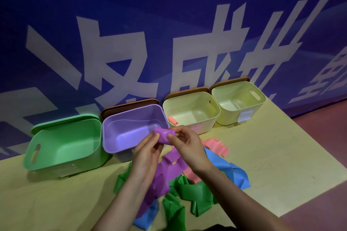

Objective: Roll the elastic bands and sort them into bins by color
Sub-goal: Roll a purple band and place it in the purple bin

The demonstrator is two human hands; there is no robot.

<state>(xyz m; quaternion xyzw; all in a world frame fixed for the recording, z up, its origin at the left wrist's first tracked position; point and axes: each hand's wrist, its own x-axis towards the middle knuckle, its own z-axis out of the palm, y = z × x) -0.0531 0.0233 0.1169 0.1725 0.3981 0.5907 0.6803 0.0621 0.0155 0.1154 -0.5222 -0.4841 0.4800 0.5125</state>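
Observation:
My left hand [148, 151] and my right hand [185, 141] together hold a purple elastic band [164, 134], partly rolled into a small roll at the near right corner of the purple bin [112, 127]. Its loose tail [165, 172] hangs down onto a pile of bands on the table: green [195, 191], pink [216, 146] and blue [231, 172] ones. A green bin [63, 144] stands left of the purple one. Two pale yellow bins [191, 110] [238, 103] stand to the right. A rolled pink band [173, 120] lies in the nearer yellow bin.
The bins stand in a row against a blue wall [169, 24] with large white characters. The yellow table [281, 155] ends at the right, where a reddish floor [328, 193] shows. Brown lids lean behind three bins.

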